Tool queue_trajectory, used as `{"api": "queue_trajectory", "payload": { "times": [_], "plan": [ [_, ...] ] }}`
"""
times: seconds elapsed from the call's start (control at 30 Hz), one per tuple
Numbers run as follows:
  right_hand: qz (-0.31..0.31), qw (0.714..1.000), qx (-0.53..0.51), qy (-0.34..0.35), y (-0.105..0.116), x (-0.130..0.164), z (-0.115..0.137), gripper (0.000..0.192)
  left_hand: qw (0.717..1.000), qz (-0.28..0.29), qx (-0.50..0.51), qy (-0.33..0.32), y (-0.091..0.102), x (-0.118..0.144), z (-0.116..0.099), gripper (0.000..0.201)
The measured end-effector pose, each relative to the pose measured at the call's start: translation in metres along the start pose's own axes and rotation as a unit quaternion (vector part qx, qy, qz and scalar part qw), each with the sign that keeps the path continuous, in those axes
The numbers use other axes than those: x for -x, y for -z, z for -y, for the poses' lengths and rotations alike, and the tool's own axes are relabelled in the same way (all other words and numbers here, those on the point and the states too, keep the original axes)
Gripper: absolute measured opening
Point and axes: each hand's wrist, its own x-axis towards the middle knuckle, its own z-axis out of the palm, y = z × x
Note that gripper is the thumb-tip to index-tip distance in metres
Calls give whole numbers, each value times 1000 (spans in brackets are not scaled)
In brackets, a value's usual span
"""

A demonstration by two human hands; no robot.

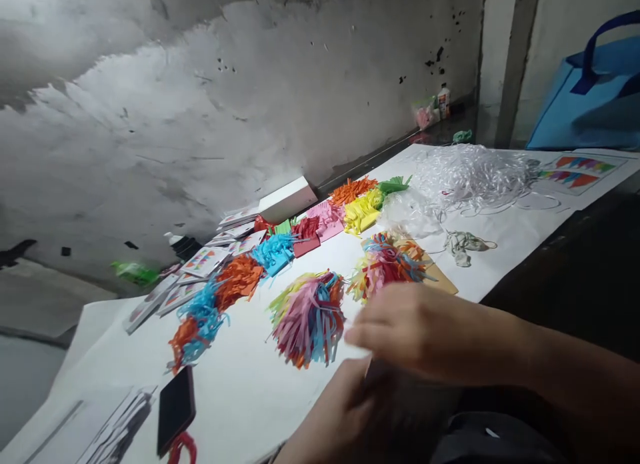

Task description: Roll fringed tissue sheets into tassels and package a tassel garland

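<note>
My right hand is slightly blurred, fingers curled together, just above my left hand at the table's near edge. Of the left hand, the thumb side shows; it looks closed, its fingers hidden in shadow. A thin pale edge shows between the hands, too small to name. Nearest to them lies a multicoloured bunch of paper strips on the white sheet. Beyond the right hand sits a second multicoloured paper bunch, partly covered by the hand, with a tan paper piece beside it.
Single-colour fringed paper bundles, such as a yellow one, run in a diagonal row. Printed cards lie behind. A pile of clear plastic strands spreads at right. A phone and red handles lie front left. A blue bag stands back right.
</note>
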Motion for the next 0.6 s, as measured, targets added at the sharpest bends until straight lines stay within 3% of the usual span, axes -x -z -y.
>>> {"api": "queue_trajectory", "payload": {
  "times": [0.07, 0.13, 0.23, 0.33, 0.47, 0.6],
  "plan": [
    [-187, 981, 7, -51, -19, 22, -5, 15, 1000, 3, 18, 9, 5, -20, 3, 25],
    [-258, 961, 37, -92, -42, 47, -13, 19, 996, -15, 87, 28, 12, -33, 4, 30],
    [-249, 957, 76, -128, -76, 66, -25, 28, 973, -21, 224, 52, 22, -41, 7, 38],
    [-257, 956, 30, -141, -96, 61, -34, 34, 954, 13, 293, 59, 28, -46, 14, 37],
    [-241, 960, -74, -126, -98, 49, -40, 32, 940, 53, 334, 48, 33, -52, 30, 38],
    [-221, 966, -81, -103, -102, 53, -36, 32, 922, 35, 382, 46, 30, -54, 42, 39]
  ]
}}
